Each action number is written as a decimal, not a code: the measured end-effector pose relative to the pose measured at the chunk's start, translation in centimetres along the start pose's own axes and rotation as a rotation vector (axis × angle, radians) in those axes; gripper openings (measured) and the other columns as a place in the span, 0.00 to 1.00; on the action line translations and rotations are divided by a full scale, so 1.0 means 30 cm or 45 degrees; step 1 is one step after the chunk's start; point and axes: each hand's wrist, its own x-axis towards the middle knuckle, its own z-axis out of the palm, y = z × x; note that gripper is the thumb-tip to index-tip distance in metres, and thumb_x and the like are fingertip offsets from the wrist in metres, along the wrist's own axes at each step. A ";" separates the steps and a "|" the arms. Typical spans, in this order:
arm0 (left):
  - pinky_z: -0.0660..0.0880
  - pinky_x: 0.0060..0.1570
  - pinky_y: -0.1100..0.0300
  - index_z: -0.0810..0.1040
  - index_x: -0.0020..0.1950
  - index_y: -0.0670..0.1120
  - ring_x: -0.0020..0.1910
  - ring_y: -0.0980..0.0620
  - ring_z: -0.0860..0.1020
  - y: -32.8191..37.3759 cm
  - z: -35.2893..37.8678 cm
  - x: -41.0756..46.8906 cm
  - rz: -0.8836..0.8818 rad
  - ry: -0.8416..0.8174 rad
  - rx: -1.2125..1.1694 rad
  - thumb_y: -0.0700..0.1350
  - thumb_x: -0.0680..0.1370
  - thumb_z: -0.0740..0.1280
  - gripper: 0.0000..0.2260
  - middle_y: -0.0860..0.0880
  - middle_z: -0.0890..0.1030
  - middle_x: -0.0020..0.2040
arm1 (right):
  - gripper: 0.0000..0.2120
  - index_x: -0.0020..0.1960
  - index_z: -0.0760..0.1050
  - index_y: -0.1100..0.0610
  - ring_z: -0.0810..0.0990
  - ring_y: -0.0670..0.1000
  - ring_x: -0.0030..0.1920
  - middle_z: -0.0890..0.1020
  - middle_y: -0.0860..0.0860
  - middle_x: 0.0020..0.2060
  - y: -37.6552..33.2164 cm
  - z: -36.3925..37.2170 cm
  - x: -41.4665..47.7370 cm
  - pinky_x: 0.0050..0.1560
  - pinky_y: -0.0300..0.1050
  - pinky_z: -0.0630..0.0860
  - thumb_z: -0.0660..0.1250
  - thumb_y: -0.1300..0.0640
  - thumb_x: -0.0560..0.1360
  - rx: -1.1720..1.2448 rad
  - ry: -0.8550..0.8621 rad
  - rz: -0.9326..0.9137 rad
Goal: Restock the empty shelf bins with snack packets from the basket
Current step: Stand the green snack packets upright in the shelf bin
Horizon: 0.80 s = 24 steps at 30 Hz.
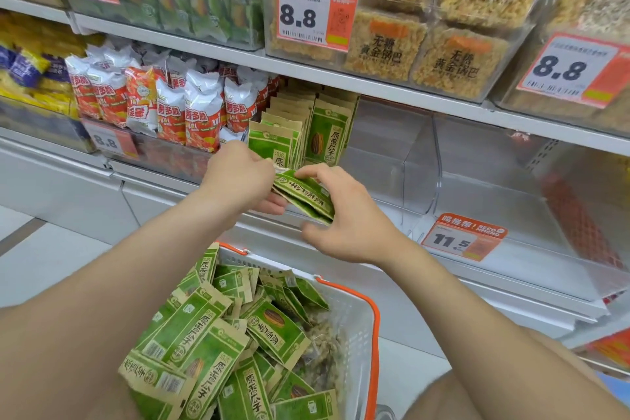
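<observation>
Now, green packets (304,196) bridge both hands: left hand (238,177) curled round one end, right hand (344,215) pinching other, above basket (372,312).

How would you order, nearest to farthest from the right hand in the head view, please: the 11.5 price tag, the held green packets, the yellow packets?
1. The held green packets, gripped by the right hand itself.
2. The 11.5 price tag, just to its right.
3. The yellow packets, far left and higher up.
</observation>
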 end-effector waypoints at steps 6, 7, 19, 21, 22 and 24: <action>0.74 0.58 0.45 0.79 0.53 0.45 0.60 0.39 0.74 -0.004 0.008 -0.012 0.385 0.293 0.712 0.50 0.85 0.57 0.14 0.44 0.70 0.58 | 0.13 0.58 0.85 0.45 0.84 0.41 0.51 0.87 0.39 0.48 -0.004 -0.058 0.043 0.57 0.44 0.80 0.76 0.57 0.75 0.324 0.074 0.167; 0.71 0.60 0.43 0.79 0.52 0.48 0.60 0.40 0.72 -0.009 0.007 -0.017 0.561 0.381 0.917 0.54 0.85 0.56 0.15 0.45 0.70 0.58 | 0.11 0.56 0.85 0.46 0.85 0.43 0.49 0.88 0.41 0.46 0.002 -0.071 0.050 0.55 0.46 0.81 0.77 0.56 0.75 0.394 0.026 0.227; 0.69 0.38 0.49 0.72 0.36 0.49 0.39 0.36 0.77 -0.039 0.048 0.036 0.699 0.429 0.956 0.60 0.87 0.49 0.27 0.47 0.75 0.35 | 0.25 0.46 0.84 0.63 0.82 0.54 0.30 0.87 0.58 0.36 -0.011 -0.069 0.071 0.28 0.46 0.77 0.62 0.45 0.85 0.691 0.334 0.531; 0.67 0.39 0.50 0.72 0.33 0.48 0.38 0.38 0.76 -0.035 0.066 0.018 0.676 0.409 0.874 0.58 0.87 0.51 0.27 0.48 0.75 0.33 | 0.28 0.43 0.82 0.67 0.77 0.54 0.26 0.84 0.60 0.32 -0.011 -0.060 0.074 0.25 0.44 0.70 0.59 0.44 0.86 0.711 0.364 0.496; 0.67 0.38 0.51 0.72 0.33 0.47 0.37 0.39 0.76 -0.030 0.072 0.010 0.672 0.403 0.828 0.57 0.87 0.51 0.27 0.48 0.75 0.33 | 0.29 0.42 0.81 0.67 0.75 0.53 0.25 0.82 0.60 0.31 -0.010 -0.063 0.076 0.24 0.42 0.67 0.60 0.44 0.86 0.815 0.366 0.513; 0.65 0.37 0.52 0.71 0.31 0.47 0.35 0.44 0.75 -0.020 0.079 -0.008 0.719 0.355 0.708 0.56 0.88 0.53 0.27 0.49 0.75 0.31 | 0.25 0.40 0.79 0.63 0.70 0.50 0.23 0.79 0.58 0.30 -0.012 -0.082 0.083 0.23 0.39 0.61 0.63 0.43 0.85 1.088 0.361 0.612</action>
